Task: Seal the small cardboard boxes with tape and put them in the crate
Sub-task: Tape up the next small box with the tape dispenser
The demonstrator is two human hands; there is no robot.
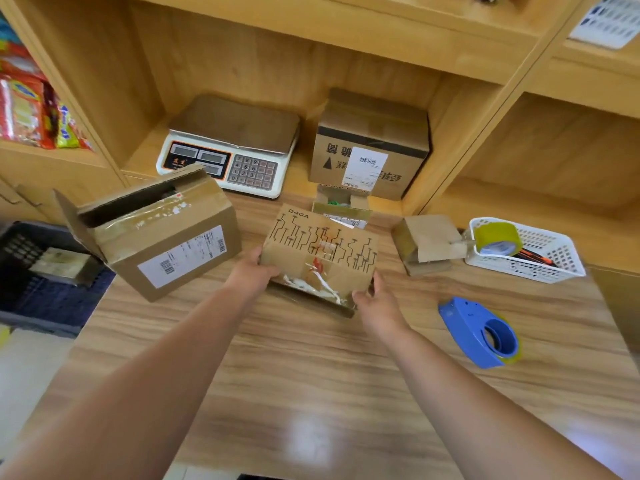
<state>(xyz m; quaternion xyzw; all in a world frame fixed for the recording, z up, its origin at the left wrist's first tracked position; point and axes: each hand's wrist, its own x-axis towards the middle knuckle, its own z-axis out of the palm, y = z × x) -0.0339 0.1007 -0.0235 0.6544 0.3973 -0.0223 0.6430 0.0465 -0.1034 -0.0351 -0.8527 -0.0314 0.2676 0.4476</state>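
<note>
Both hands are on the printed box (318,251), which sits on the table (311,393) at arm's reach. The left hand (252,271) grasps its left edge, and the right hand (375,299) grasps its near right corner, where torn clear tape hangs loose.

Just left of the printed box stands a larger carton (156,230), one end flap open; only a narrow gap separates them. Farther left, off the table's edge and lower down, is the dark crate (34,289), with something pale lying in it. Directly behind the printed box is a small open box (343,202), close against it.

To the right is a small folded box (429,244), a strip of bare table between them. Beyond that is a white basket (554,265) holding a tape roll (498,237). The blue tape dispenser (481,332) lies to the right and nearer.

The widest open stretch of table is on the near side of the printed box, under the forearms.
</note>
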